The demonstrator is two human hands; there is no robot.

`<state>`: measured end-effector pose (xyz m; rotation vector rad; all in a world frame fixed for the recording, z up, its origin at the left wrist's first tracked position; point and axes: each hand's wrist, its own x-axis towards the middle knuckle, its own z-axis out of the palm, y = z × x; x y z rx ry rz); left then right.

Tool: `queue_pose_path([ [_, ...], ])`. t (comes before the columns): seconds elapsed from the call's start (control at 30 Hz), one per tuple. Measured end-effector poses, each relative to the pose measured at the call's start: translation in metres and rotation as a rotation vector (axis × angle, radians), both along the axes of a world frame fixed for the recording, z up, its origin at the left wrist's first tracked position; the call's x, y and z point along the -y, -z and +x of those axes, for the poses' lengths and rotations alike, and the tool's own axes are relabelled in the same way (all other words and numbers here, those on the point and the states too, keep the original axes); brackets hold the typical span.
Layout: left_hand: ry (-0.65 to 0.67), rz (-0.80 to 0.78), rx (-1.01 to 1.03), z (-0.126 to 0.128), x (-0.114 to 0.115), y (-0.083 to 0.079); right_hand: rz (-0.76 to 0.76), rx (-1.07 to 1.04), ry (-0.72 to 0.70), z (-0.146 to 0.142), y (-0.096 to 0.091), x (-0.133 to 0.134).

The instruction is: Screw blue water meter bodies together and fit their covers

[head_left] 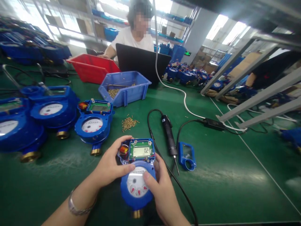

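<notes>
The nearest meter (141, 163) is blue, its dial (135, 185) white with red pointers, its circuit board (141, 143) green. The worktop (218, 163) is green; the rear bin (90, 67) is red, the front bin (134, 94) violet-blue.

Before us, a green counter (223, 185) carries blue meters (53, 110), standing at left, and a loose pile of brass screws (129, 124) near a blue bin (136, 95), which sits beside a red bin (90, 69). We see a black electric screwdriver (168, 133) lying to their right (its bit (176, 165) points our way), a blue frame (187, 158) just beside it, and, farther right, a black box (213, 124) joined to a white cord (185, 98).
</notes>
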<state>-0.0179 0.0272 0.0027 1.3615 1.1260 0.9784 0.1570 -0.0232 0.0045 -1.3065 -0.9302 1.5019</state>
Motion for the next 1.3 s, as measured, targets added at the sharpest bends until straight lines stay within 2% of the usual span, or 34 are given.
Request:
queue_pose_path([
  [0.07, 0.004, -0.017, 0.034, 0.0, 0.0, 0.0, 0.156, 0.343, -0.083, 0.013, -0.002, -0.003],
  [0.17, 0.006, -0.022, 0.054, 0.0, 0.0, 0.002, 0.5, 0.815, -0.235, 0.029, -0.012, -0.014],
  [0.23, 0.003, -0.002, 0.047, 0.0, 0.0, 0.003, 0.695, 0.985, -0.352, 0.035, -0.02, -0.026],
  [0.3, 0.005, 0.015, 0.044, 0.001, 0.0, 0.004, 0.813, 1.082, -0.438, 0.038, -0.029, -0.038],
  [0.47, 0.008, 0.036, 0.039, 0.002, -0.002, 0.004, 0.915, 1.131, -0.584, 0.034, -0.044, -0.058],
  [0.7, -0.007, 0.077, -0.006, 0.002, -0.002, 0.002, 0.892, 1.175, -0.69, 0.023, -0.046, -0.065],
  [0.93, 0.004, 0.057, -0.022, 0.002, -0.003, 0.0, 0.924, 1.218, -0.519, 0.036, -0.051, -0.063],
  [1.1, -0.021, 0.075, -0.043, 0.003, -0.002, 0.0, 0.933, 1.216, -0.606, 0.031, -0.047, -0.058],
  [1.13, -0.021, 0.066, -0.034, 0.003, -0.002, -0.001, 0.955, 1.17, -0.573, 0.034, -0.046, -0.057],
  [1.17, -0.016, 0.053, -0.023, 0.003, -0.001, -0.001, 0.964, 1.115, -0.468, 0.039, -0.044, -0.057],
  [1.2, -0.009, 0.04, -0.011, 0.003, -0.001, -0.002, 0.936, 1.066, -0.299, 0.048, -0.042, -0.056],
  [1.23, -0.002, 0.03, -0.005, 0.002, 0.0, -0.002, 0.847, 1.045, -0.094, 0.059, -0.04, -0.057],
  [1.3, 0.0, 0.03, -0.027, 0.001, 0.0, -0.003, 0.549, 1.087, 0.254, 0.087, -0.033, -0.059],
])
